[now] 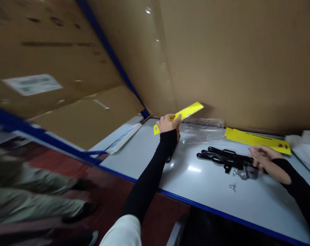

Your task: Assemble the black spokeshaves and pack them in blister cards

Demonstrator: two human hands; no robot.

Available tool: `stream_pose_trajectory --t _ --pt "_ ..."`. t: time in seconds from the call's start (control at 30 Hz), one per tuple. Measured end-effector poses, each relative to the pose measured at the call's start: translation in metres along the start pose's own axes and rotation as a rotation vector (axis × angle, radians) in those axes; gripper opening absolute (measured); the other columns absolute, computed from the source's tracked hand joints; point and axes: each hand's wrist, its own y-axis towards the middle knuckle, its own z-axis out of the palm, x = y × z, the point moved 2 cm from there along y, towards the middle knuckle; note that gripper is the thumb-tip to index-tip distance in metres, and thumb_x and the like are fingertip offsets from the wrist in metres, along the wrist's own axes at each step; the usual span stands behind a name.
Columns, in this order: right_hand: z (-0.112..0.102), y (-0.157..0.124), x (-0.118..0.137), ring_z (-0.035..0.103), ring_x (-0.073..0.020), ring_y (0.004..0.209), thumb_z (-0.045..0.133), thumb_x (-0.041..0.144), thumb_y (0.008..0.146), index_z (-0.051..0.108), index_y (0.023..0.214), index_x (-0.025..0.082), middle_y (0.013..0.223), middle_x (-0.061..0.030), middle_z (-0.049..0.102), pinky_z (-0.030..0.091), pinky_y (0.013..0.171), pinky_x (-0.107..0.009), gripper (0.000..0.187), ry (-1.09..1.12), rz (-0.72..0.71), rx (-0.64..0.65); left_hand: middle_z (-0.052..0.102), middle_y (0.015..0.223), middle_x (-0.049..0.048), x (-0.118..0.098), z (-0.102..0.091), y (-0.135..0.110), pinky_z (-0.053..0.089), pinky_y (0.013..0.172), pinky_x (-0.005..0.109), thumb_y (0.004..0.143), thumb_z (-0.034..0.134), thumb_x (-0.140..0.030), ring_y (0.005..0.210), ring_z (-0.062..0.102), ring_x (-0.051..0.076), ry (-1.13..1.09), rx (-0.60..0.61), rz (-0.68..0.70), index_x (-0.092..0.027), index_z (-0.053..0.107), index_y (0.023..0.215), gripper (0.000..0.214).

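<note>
My left hand (168, 123) is closed on a long yellow card (189, 111), which slants up to the right above the table. A dark object shows partly beneath that wrist; the forearm hides most of it. Farther right, my right hand (266, 159) has its fingers curled at the right end of several long black tools (224, 157) lying side by side. Their exact kind is not plain. Small metal wing-shaped screws (232, 187) lie just in front of them.
More yellow cards (257, 139) lie behind the black tools. Clear plastic packaging (202, 130) rests at the back, against the cardboard wall (237, 68). A white and blue strip (125, 137) lies at the table's left edge. A person's legs (37, 201) are at lower left.
</note>
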Motion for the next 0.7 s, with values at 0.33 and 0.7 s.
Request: stream_pose_trajectory --t 0.33,0.7 --pt "0.003 -0.018 0.020 0.069 -0.0183 0.053 0.095 0.062 0.061 0.069 0.112 0.020 0.081 -0.0051 0.079 0.058 0.043 -0.030 0.070 0.242 -0.018 0.021 0.060 0.147 0.0136 -0.090 0.061 -0.122 0.025 0.121 0.064 0.092 0.074 -0.037 0.145 0.044 0.048 -0.696 0.093 0.473 -0.034 0.077 0.133 0.041" --pt "0.064 -0.033 0.004 0.074 -0.0190 0.077 0.087 0.062 0.076 0.061 0.096 0.024 0.095 -0.0044 0.079 0.064 0.076 -0.036 0.050 0.303 -0.292 0.130 0.077 0.126 0.0167 -0.132 0.070 -0.129 0.061 0.096 0.047 0.084 0.082 -0.056 0.118 0.073 0.038 -1.667 0.847 -0.128 -0.018 0.059 0.140 0.071"
